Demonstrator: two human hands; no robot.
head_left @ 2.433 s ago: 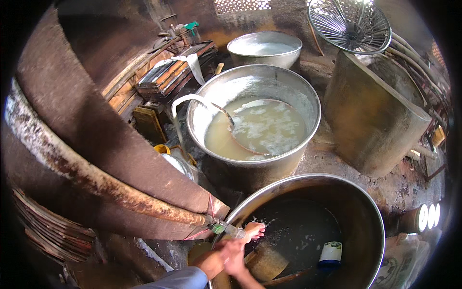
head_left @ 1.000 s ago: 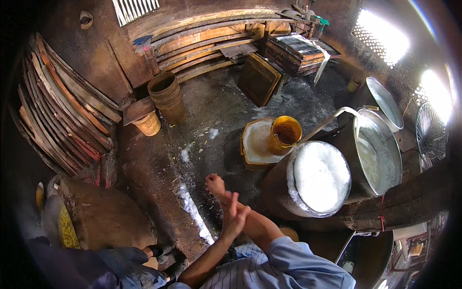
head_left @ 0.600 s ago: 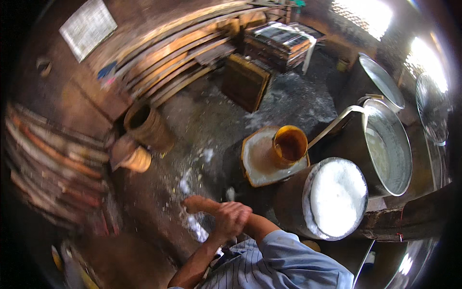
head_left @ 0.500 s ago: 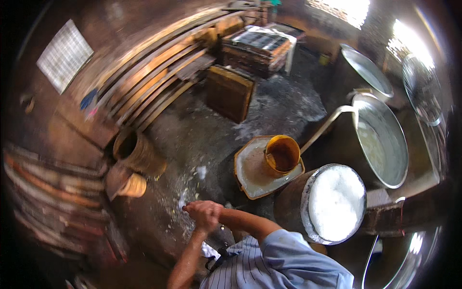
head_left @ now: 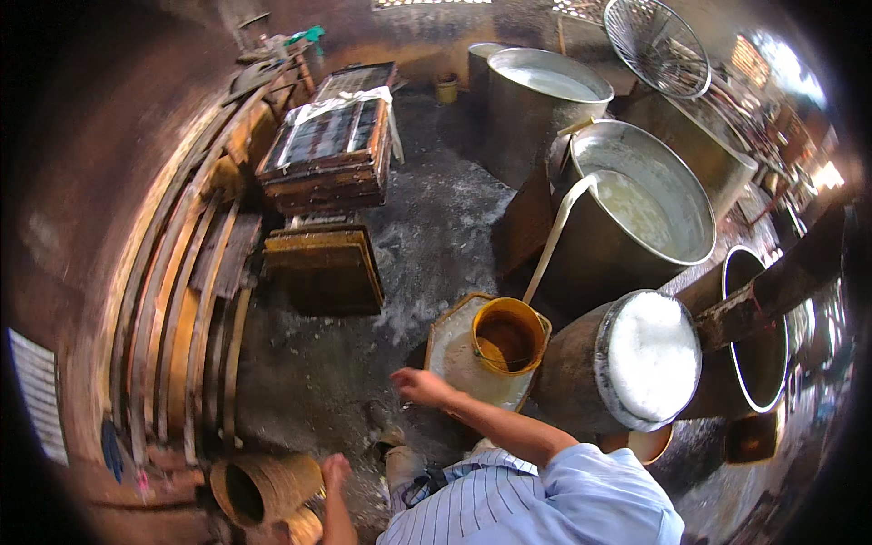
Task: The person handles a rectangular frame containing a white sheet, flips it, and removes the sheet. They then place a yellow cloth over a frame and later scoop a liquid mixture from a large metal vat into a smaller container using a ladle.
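Note:
My right hand (head_left: 420,387) is raised, fingers loosely bent and apart with nothing in them, just left of a yellow bucket (head_left: 509,334). The bucket stands on a low octagonal tray (head_left: 443,350) coated pale inside. My left hand (head_left: 334,474) hangs lower beside stained, nested cylindrical containers (head_left: 295,481); its fingers are mostly turned from view. To the right stands a metal drum filled with white material (head_left: 648,359). Behind it, a large pot (head_left: 636,254) holds cloudy liquid, with a pale hooked pipe (head_left: 559,232) over its rim.
Curved planks (head_left: 163,327) line the left wall. Stacked wooden frames (head_left: 322,150) and leaning panels (head_left: 322,272) stand ahead on the wet floor (head_left: 427,227). Further pots (head_left: 554,100), a wire basket (head_left: 654,50) and a dark beam (head_left: 790,272) are on the right.
My hands, earlier clasped over a dark tub and then rubbing along the forearm, have separated. My left hand has dropped lower. The view has swung left, then partly back toward the pots.

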